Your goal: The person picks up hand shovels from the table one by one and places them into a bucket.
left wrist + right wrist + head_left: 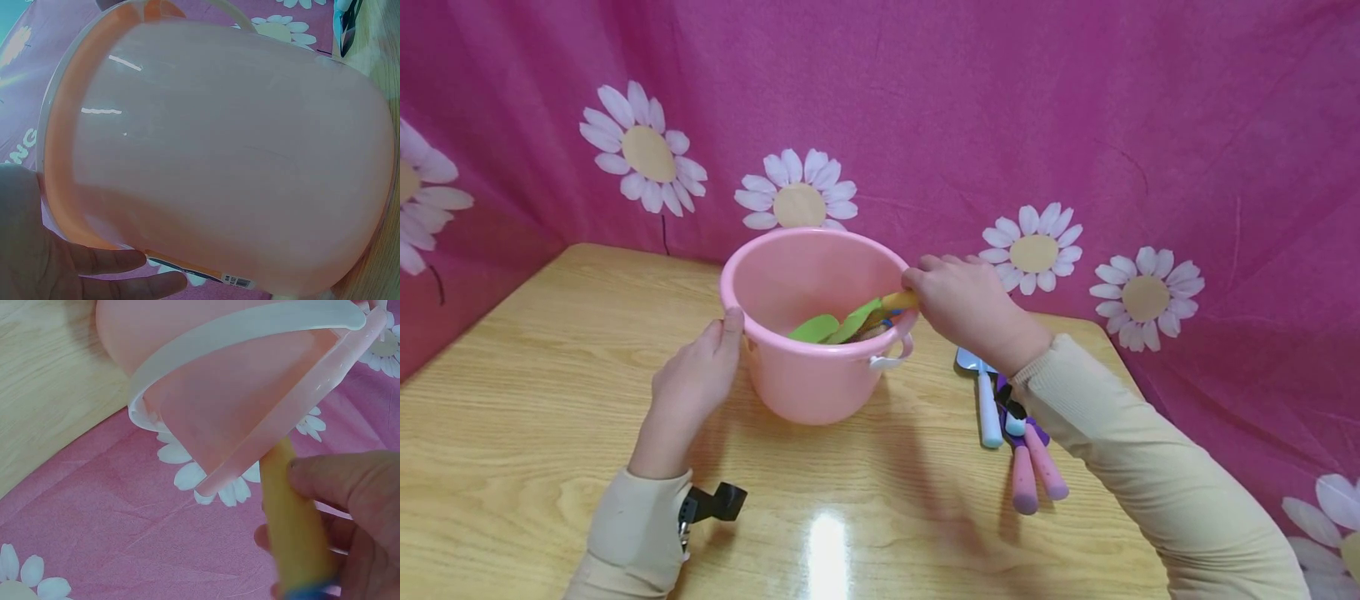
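Note:
A pink bucket (816,379) stands upright on the wooden table, with green tool heads (814,328) visible inside. My left hand (696,375) holds its left rim, thumb at the rim; in the left wrist view two fingers (109,261) lie along its outer wall. Over the bucket's right rim, my right hand (966,304) grips the yellow handle (294,519) of a small garden trowel, which has a blue end. Its green head (859,319) reaches into the bucket. The bucket wall hides the lower part of what lies inside.
Right of the bucket lie a light blue shovel (988,408) and tools with pink handles (1024,479), partly covered by my right forearm. A white bucket handle (244,334) hangs at the bucket's side. Behind the table hangs a magenta flowered cloth (925,100).

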`<state>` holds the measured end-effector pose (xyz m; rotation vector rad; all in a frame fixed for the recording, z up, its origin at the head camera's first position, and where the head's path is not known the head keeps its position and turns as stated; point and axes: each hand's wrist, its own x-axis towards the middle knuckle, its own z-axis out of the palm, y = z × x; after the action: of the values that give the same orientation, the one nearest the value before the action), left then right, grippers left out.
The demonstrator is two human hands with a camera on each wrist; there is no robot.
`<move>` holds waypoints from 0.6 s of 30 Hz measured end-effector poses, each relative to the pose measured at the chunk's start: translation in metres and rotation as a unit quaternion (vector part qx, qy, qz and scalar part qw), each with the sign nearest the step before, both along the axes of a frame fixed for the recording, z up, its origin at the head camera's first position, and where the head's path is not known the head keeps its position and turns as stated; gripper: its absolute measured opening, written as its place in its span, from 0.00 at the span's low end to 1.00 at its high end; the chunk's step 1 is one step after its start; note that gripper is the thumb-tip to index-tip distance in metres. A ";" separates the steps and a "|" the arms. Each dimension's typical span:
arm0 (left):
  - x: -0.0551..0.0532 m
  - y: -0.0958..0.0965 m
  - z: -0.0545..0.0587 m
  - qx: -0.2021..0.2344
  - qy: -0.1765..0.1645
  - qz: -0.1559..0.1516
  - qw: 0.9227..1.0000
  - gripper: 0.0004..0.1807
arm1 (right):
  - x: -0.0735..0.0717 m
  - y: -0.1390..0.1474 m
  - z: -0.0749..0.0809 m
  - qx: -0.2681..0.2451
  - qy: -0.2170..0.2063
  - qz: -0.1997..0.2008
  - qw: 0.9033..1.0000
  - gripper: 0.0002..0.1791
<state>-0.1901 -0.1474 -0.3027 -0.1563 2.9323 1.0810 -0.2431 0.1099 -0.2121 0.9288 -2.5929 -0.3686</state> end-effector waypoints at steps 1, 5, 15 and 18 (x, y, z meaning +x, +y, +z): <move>0.000 0.000 0.000 0.001 0.000 0.000 1.000 0.46 | 0.000 0.000 0.000 -0.001 0.005 0.004 1.000 0.08; 0.000 0.000 0.000 -0.002 0.001 0.001 1.000 0.46 | -0.001 0.001 -0.002 -0.013 0.005 0.014 1.000 0.10; -0.001 0.000 0.001 -0.001 0.000 0.003 1.000 0.45 | -0.004 0.016 -0.005 -0.011 -0.047 -0.035 0.998 0.11; -0.001 0.001 0.001 0.001 -0.002 0.004 1.000 0.45 | -0.004 0.021 -0.007 -0.009 -0.062 -0.058 0.996 0.12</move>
<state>-0.1909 -0.1467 -0.3021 -0.1694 2.9290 1.0847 -0.2476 0.1309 -0.2195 0.8220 -2.7672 -0.3263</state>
